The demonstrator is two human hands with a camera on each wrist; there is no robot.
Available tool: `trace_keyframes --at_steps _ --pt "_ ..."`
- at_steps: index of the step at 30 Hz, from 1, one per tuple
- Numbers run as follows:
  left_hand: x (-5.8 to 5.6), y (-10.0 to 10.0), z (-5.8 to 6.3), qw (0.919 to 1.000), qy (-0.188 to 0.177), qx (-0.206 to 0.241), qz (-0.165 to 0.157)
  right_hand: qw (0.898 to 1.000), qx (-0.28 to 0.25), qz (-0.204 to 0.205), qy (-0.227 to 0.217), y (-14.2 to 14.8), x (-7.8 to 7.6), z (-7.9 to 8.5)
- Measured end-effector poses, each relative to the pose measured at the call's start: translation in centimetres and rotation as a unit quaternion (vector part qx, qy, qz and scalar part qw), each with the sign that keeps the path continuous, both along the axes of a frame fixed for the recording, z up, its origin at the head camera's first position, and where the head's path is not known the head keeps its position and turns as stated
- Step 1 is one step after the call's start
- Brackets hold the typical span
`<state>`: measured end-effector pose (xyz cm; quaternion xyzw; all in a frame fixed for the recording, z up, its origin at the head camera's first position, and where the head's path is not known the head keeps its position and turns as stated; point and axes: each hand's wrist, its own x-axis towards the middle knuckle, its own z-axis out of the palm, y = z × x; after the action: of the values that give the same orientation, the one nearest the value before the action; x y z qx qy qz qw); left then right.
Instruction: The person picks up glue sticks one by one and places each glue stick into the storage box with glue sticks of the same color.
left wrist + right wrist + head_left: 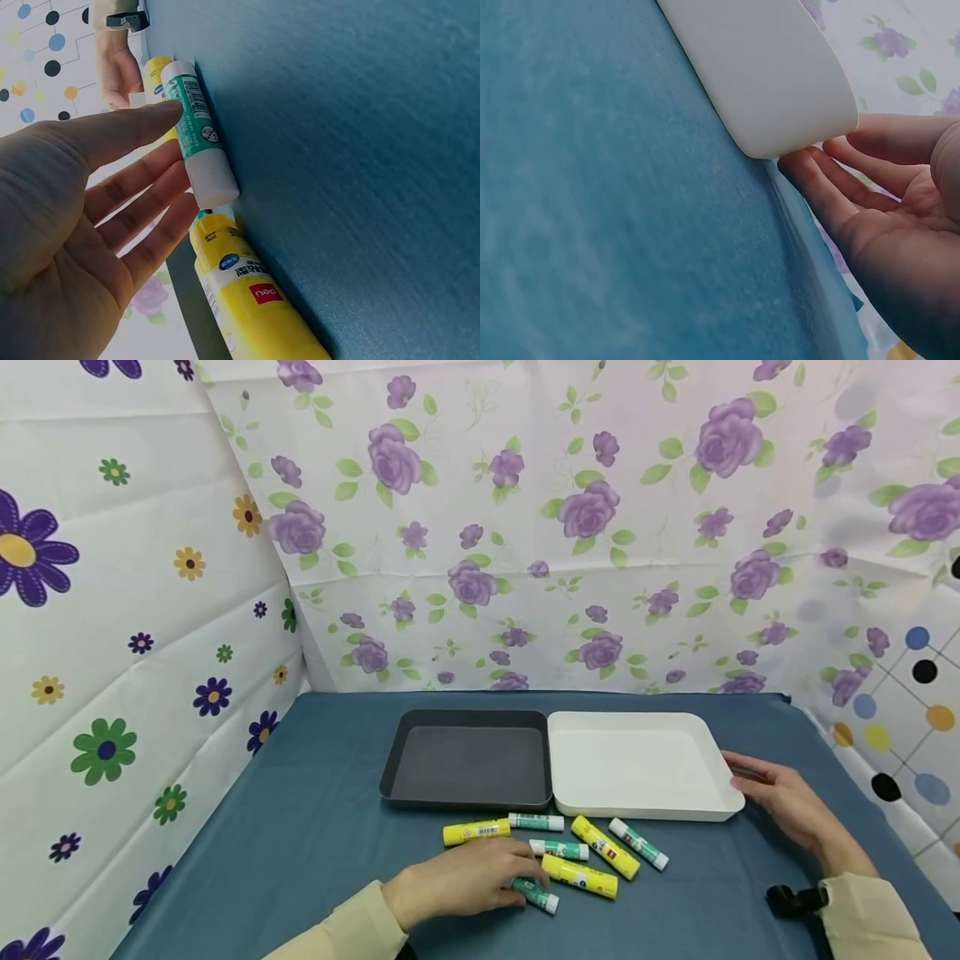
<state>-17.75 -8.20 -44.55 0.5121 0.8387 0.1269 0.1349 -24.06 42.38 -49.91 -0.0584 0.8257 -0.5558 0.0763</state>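
Observation:
My left hand [472,877] reaches over a green-and-white glue stick [535,896] lying on the cloth, its thumb and fingers on either side of the stick. In the left wrist view the thumb touches the label of this glue stick [196,124]. A yellow glue stick [580,877] lies just beyond the fingertips, and another yellow one [476,832] is behind the hand. My right hand [783,806] is at the right end of a white tray [637,764]; its extended fingers touch the tray's outer side [787,97].
A dark grey tray [480,764] adjoins the white one. More glue sticks lie in front of the trays: green ones [537,822], [558,849], [638,843] and a slanted yellow one [605,847]. Blue cloth [300,860] covers the table; patterned sheets [465,527] hang behind and beside it.

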Motion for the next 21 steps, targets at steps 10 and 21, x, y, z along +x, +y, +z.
trace_keyframes --at_steps 10,21 --pt "0.05 0.07 -0.24 1.0 -0.002 -0.009 -0.001 0.998 -0.052 -0.001 -0.026 0.34 -0.03 -0.45" --pt "0.04 0.22 -0.26 0.9999 -0.003 -0.014 0.001 0.996 -0.079 0.006 -0.028 0.52 -0.01 -0.68"
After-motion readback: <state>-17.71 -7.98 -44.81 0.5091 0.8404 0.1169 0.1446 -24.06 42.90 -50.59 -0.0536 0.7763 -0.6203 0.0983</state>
